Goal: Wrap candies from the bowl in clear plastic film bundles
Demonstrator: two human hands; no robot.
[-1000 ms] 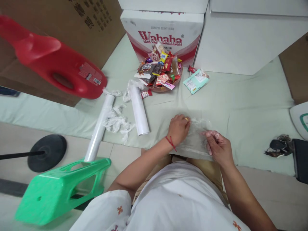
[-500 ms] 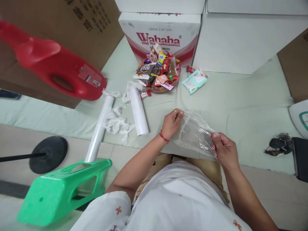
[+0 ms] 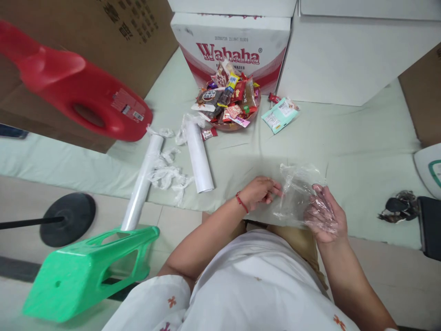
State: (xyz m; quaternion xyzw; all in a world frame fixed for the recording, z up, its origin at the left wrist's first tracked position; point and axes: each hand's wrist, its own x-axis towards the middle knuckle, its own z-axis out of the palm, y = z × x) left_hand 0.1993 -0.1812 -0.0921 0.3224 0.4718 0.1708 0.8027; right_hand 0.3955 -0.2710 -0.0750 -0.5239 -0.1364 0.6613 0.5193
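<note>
1. The left hand (image 3: pixel 263 191) has its fingers partly bent, the tips at the near-left edge of a clear, crinkled plastic bag (image 3: pixel 296 179); whether they pinch it I cannot tell.
2. The right hand (image 3: pixel 325 216) is loosely open, palm up, its fingers seen through the film; they may be inside the bag or behind it, as glare blurs the edge.
3. The bag is between the hands, over a table (image 3: pixel 361 151) covered in pale green cloth.
4. Beyond the left hand, a round brownish bowl (image 3: pixel 234 127) is heaped with wrapped sweets (image 3: pixel 232 94); a pink wrapper's lettering seems to end in "SSY".
5. Behind the bowl, a white-and-red cardboard carton (image 3: pixel 200 32) reads "Wahaha" with ®, and "WATER" lower down.
6. Ahead of the hands, right of the bowl, a flat teal packet (image 3: pixel 279 115) bears a white printed label, too small to read.
7. Far left of the left hand, a red plastic jug (image 3: pixel 58 78) carries a barcode label.
</note>
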